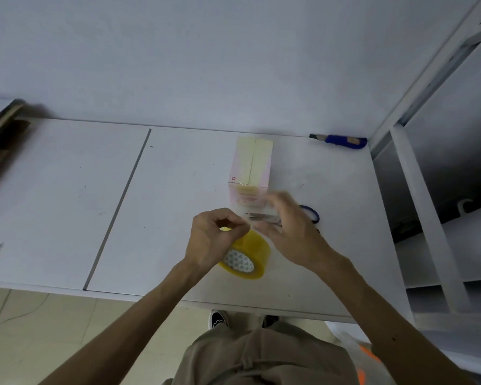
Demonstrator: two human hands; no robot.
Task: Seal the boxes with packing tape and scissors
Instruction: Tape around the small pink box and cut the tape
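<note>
Two hands meet just in front of the box over the white counter (164,207), and the yellow tape roll (252,252) is right under them. It stands tilted on its edge near the front of the counter, with its patterned core facing the camera. The left hand (214,240) sits on top of the roll, its fingers (235,224) curled in tight, thumb and forefinger pinched together at the roll's upper rim. The right hand (292,232) is just beside it, and it's a blur. Its fingers look spread, thumb low and the rest raised toward the box, but I cannot tell whether they grip anything. The box (252,168) stands just behind the hands, a pale pink carton near the back of the counter, with yellowish tape strips lying side by side along its top. Its near face is partly hidden by the right hand. The scissors (261,217) lie flat on the counter beneath that right hand, blades poking out toward the left, a blue handle loop showing past the knuckles on the right. Far back right, against the wall, lies a blue utility knife (345,140), well apart from the action. Brown cardboard (0,145) rests at the left edge, and a white shelf frame (428,218) rises to the right of the counter.
</note>
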